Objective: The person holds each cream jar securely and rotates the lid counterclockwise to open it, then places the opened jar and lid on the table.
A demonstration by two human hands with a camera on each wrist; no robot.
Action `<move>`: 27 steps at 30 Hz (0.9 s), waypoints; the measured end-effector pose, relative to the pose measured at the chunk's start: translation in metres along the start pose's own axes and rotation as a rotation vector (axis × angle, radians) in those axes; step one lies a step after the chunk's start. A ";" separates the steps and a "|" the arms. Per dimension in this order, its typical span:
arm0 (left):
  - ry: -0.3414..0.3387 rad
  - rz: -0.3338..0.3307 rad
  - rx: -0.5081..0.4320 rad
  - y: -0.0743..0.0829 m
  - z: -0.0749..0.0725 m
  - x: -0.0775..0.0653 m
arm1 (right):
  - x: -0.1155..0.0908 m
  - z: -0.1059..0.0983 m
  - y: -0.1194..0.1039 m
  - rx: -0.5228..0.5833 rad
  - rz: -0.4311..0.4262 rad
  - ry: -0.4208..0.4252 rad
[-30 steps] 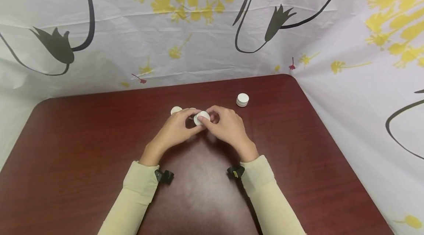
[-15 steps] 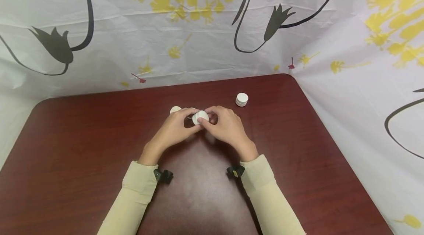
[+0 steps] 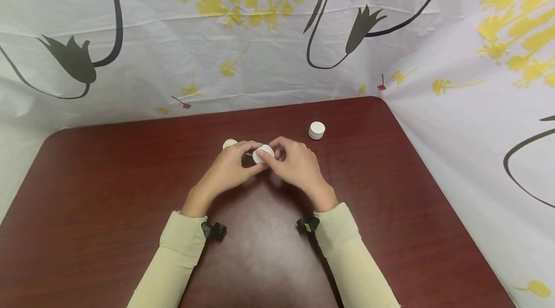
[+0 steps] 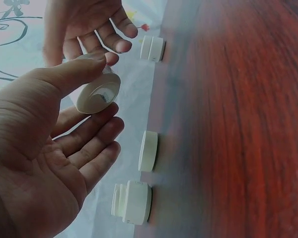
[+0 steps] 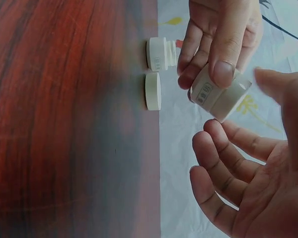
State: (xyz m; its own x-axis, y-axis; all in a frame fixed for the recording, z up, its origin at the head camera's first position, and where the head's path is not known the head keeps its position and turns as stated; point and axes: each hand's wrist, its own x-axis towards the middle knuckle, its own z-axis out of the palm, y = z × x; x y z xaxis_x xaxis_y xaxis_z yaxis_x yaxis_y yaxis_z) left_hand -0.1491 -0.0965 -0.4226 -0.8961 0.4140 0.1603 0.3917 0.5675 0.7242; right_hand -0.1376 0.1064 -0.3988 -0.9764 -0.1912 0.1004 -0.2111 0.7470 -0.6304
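In the head view, both hands meet around a small white jar above the far middle of the table. My left hand (image 3: 223,170) grips the jar (image 5: 206,94) by its labelled body, thumb on one side and fingers on the other. The jar is tilted, and its recessed base shows in the left wrist view. My right hand (image 3: 299,166) pinches the white lid (image 3: 267,150) between thumb and index finger; its other fingers are loosely bent. Beyond the left hand stand an open jar (image 4: 134,202) with a bare neck and a loose lid (image 4: 148,151).
A closed white jar (image 3: 317,130) stands at the back right of the dark red wooden table (image 3: 108,202). A white curtain (image 3: 277,67) with yellow and grey flower prints hangs behind the table and along its right side.
My right thumb and fingers have shifted slightly on the lid, and the lid's tilt has altered a little. My left hand and the things on the table stay put.
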 end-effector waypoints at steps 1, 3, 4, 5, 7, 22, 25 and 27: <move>-0.002 0.000 0.000 0.000 0.000 0.000 | 0.000 0.000 0.000 0.002 -0.003 -0.001; -0.006 -0.003 0.001 0.000 0.000 0.000 | 0.000 0.000 0.000 0.004 -0.010 -0.005; -0.007 -0.003 0.004 -0.001 0.000 0.000 | -0.001 0.000 0.000 0.004 -0.014 -0.008; -0.008 -0.004 0.005 -0.001 0.000 0.000 | -0.001 0.000 0.000 0.005 -0.017 -0.011; -0.008 -0.006 0.008 -0.001 0.000 0.000 | 0.000 0.000 0.000 0.006 -0.017 -0.017; 0.004 -0.010 -0.001 0.000 -0.003 -0.001 | 0.001 0.002 0.000 0.025 0.003 -0.043; 0.007 -0.008 0.000 0.002 -0.004 -0.001 | 0.001 0.003 0.001 0.022 0.002 -0.028; 0.005 -0.012 0.002 0.002 -0.004 -0.001 | 0.001 0.003 0.001 0.020 -0.004 -0.016</move>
State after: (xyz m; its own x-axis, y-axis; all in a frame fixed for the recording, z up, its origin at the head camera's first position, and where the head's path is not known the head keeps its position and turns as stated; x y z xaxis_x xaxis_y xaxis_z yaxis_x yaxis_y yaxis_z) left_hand -0.1486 -0.0984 -0.4181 -0.9017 0.4036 0.1549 0.3814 0.5739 0.7247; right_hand -0.1389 0.1055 -0.4018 -0.9746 -0.2046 0.0911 -0.2143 0.7335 -0.6450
